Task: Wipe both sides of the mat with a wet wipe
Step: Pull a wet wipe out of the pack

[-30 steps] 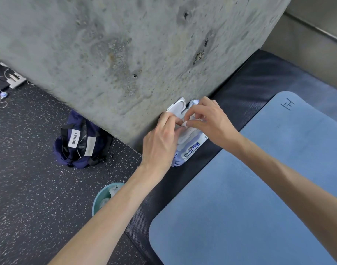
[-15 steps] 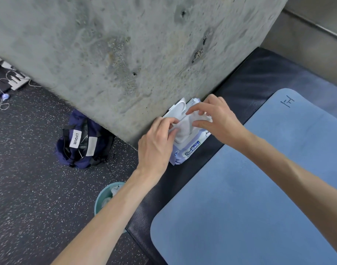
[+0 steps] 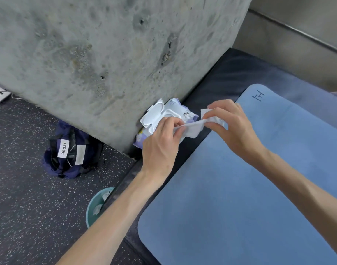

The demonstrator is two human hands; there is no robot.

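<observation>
Both grips pinch 1 wet wipe [image 3: 192, 129] stretched between left hand [image 3: 162, 144] and right hand [image 3: 234, 125] above the open wipe pack [image 3: 163, 115]; next, likely spread it onto the blue mat [image 3: 259, 188] lying just beside, unwiped.

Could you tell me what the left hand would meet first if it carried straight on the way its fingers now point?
The left hand points up and away, pinching the wet wipe. Straight on, it would probably meet the open wipe pack first, then the concrete pillar close behind; depth is hard to judge here.
</observation>
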